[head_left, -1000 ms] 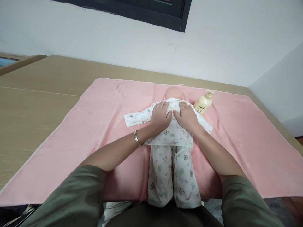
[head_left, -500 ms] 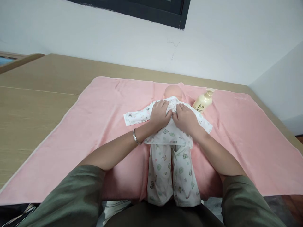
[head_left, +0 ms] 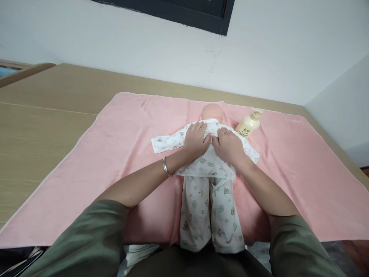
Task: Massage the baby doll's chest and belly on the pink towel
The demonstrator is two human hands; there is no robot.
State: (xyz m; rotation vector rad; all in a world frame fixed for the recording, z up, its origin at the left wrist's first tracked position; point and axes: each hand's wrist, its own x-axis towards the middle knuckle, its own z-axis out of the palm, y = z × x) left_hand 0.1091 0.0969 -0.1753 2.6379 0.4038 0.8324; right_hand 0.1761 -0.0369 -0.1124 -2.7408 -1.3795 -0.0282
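A baby doll [head_left: 212, 112] in a white printed top [head_left: 211, 165] and matching trousers [head_left: 196, 211] lies stretched out, its bald head at the far end and no face showing. My left hand [head_left: 196, 141] rests flat on the upper left of the top, fingers stretched toward the head. On the upper right of the same top lies my right hand [head_left: 229, 145], its fingers also extended. The two thumbs are close together over the middle of the doll. Neither hand grips anything. A silver bangle [head_left: 167, 167] is on my left wrist.
Under the doll a pink blanket [head_left: 302, 165] covers much of the wooden table [head_left: 49, 142]. A cream pump bottle [head_left: 249, 124] lies tilted beside the doll's right-hand sleeve. Behind the table stands a white wall [head_left: 173, 54] with a dark frame [head_left: 198, 19].
My right hand has slid slightly outward to the right on the doll's top, widening the gap between the hands. My left hand stays in nearly the same place.
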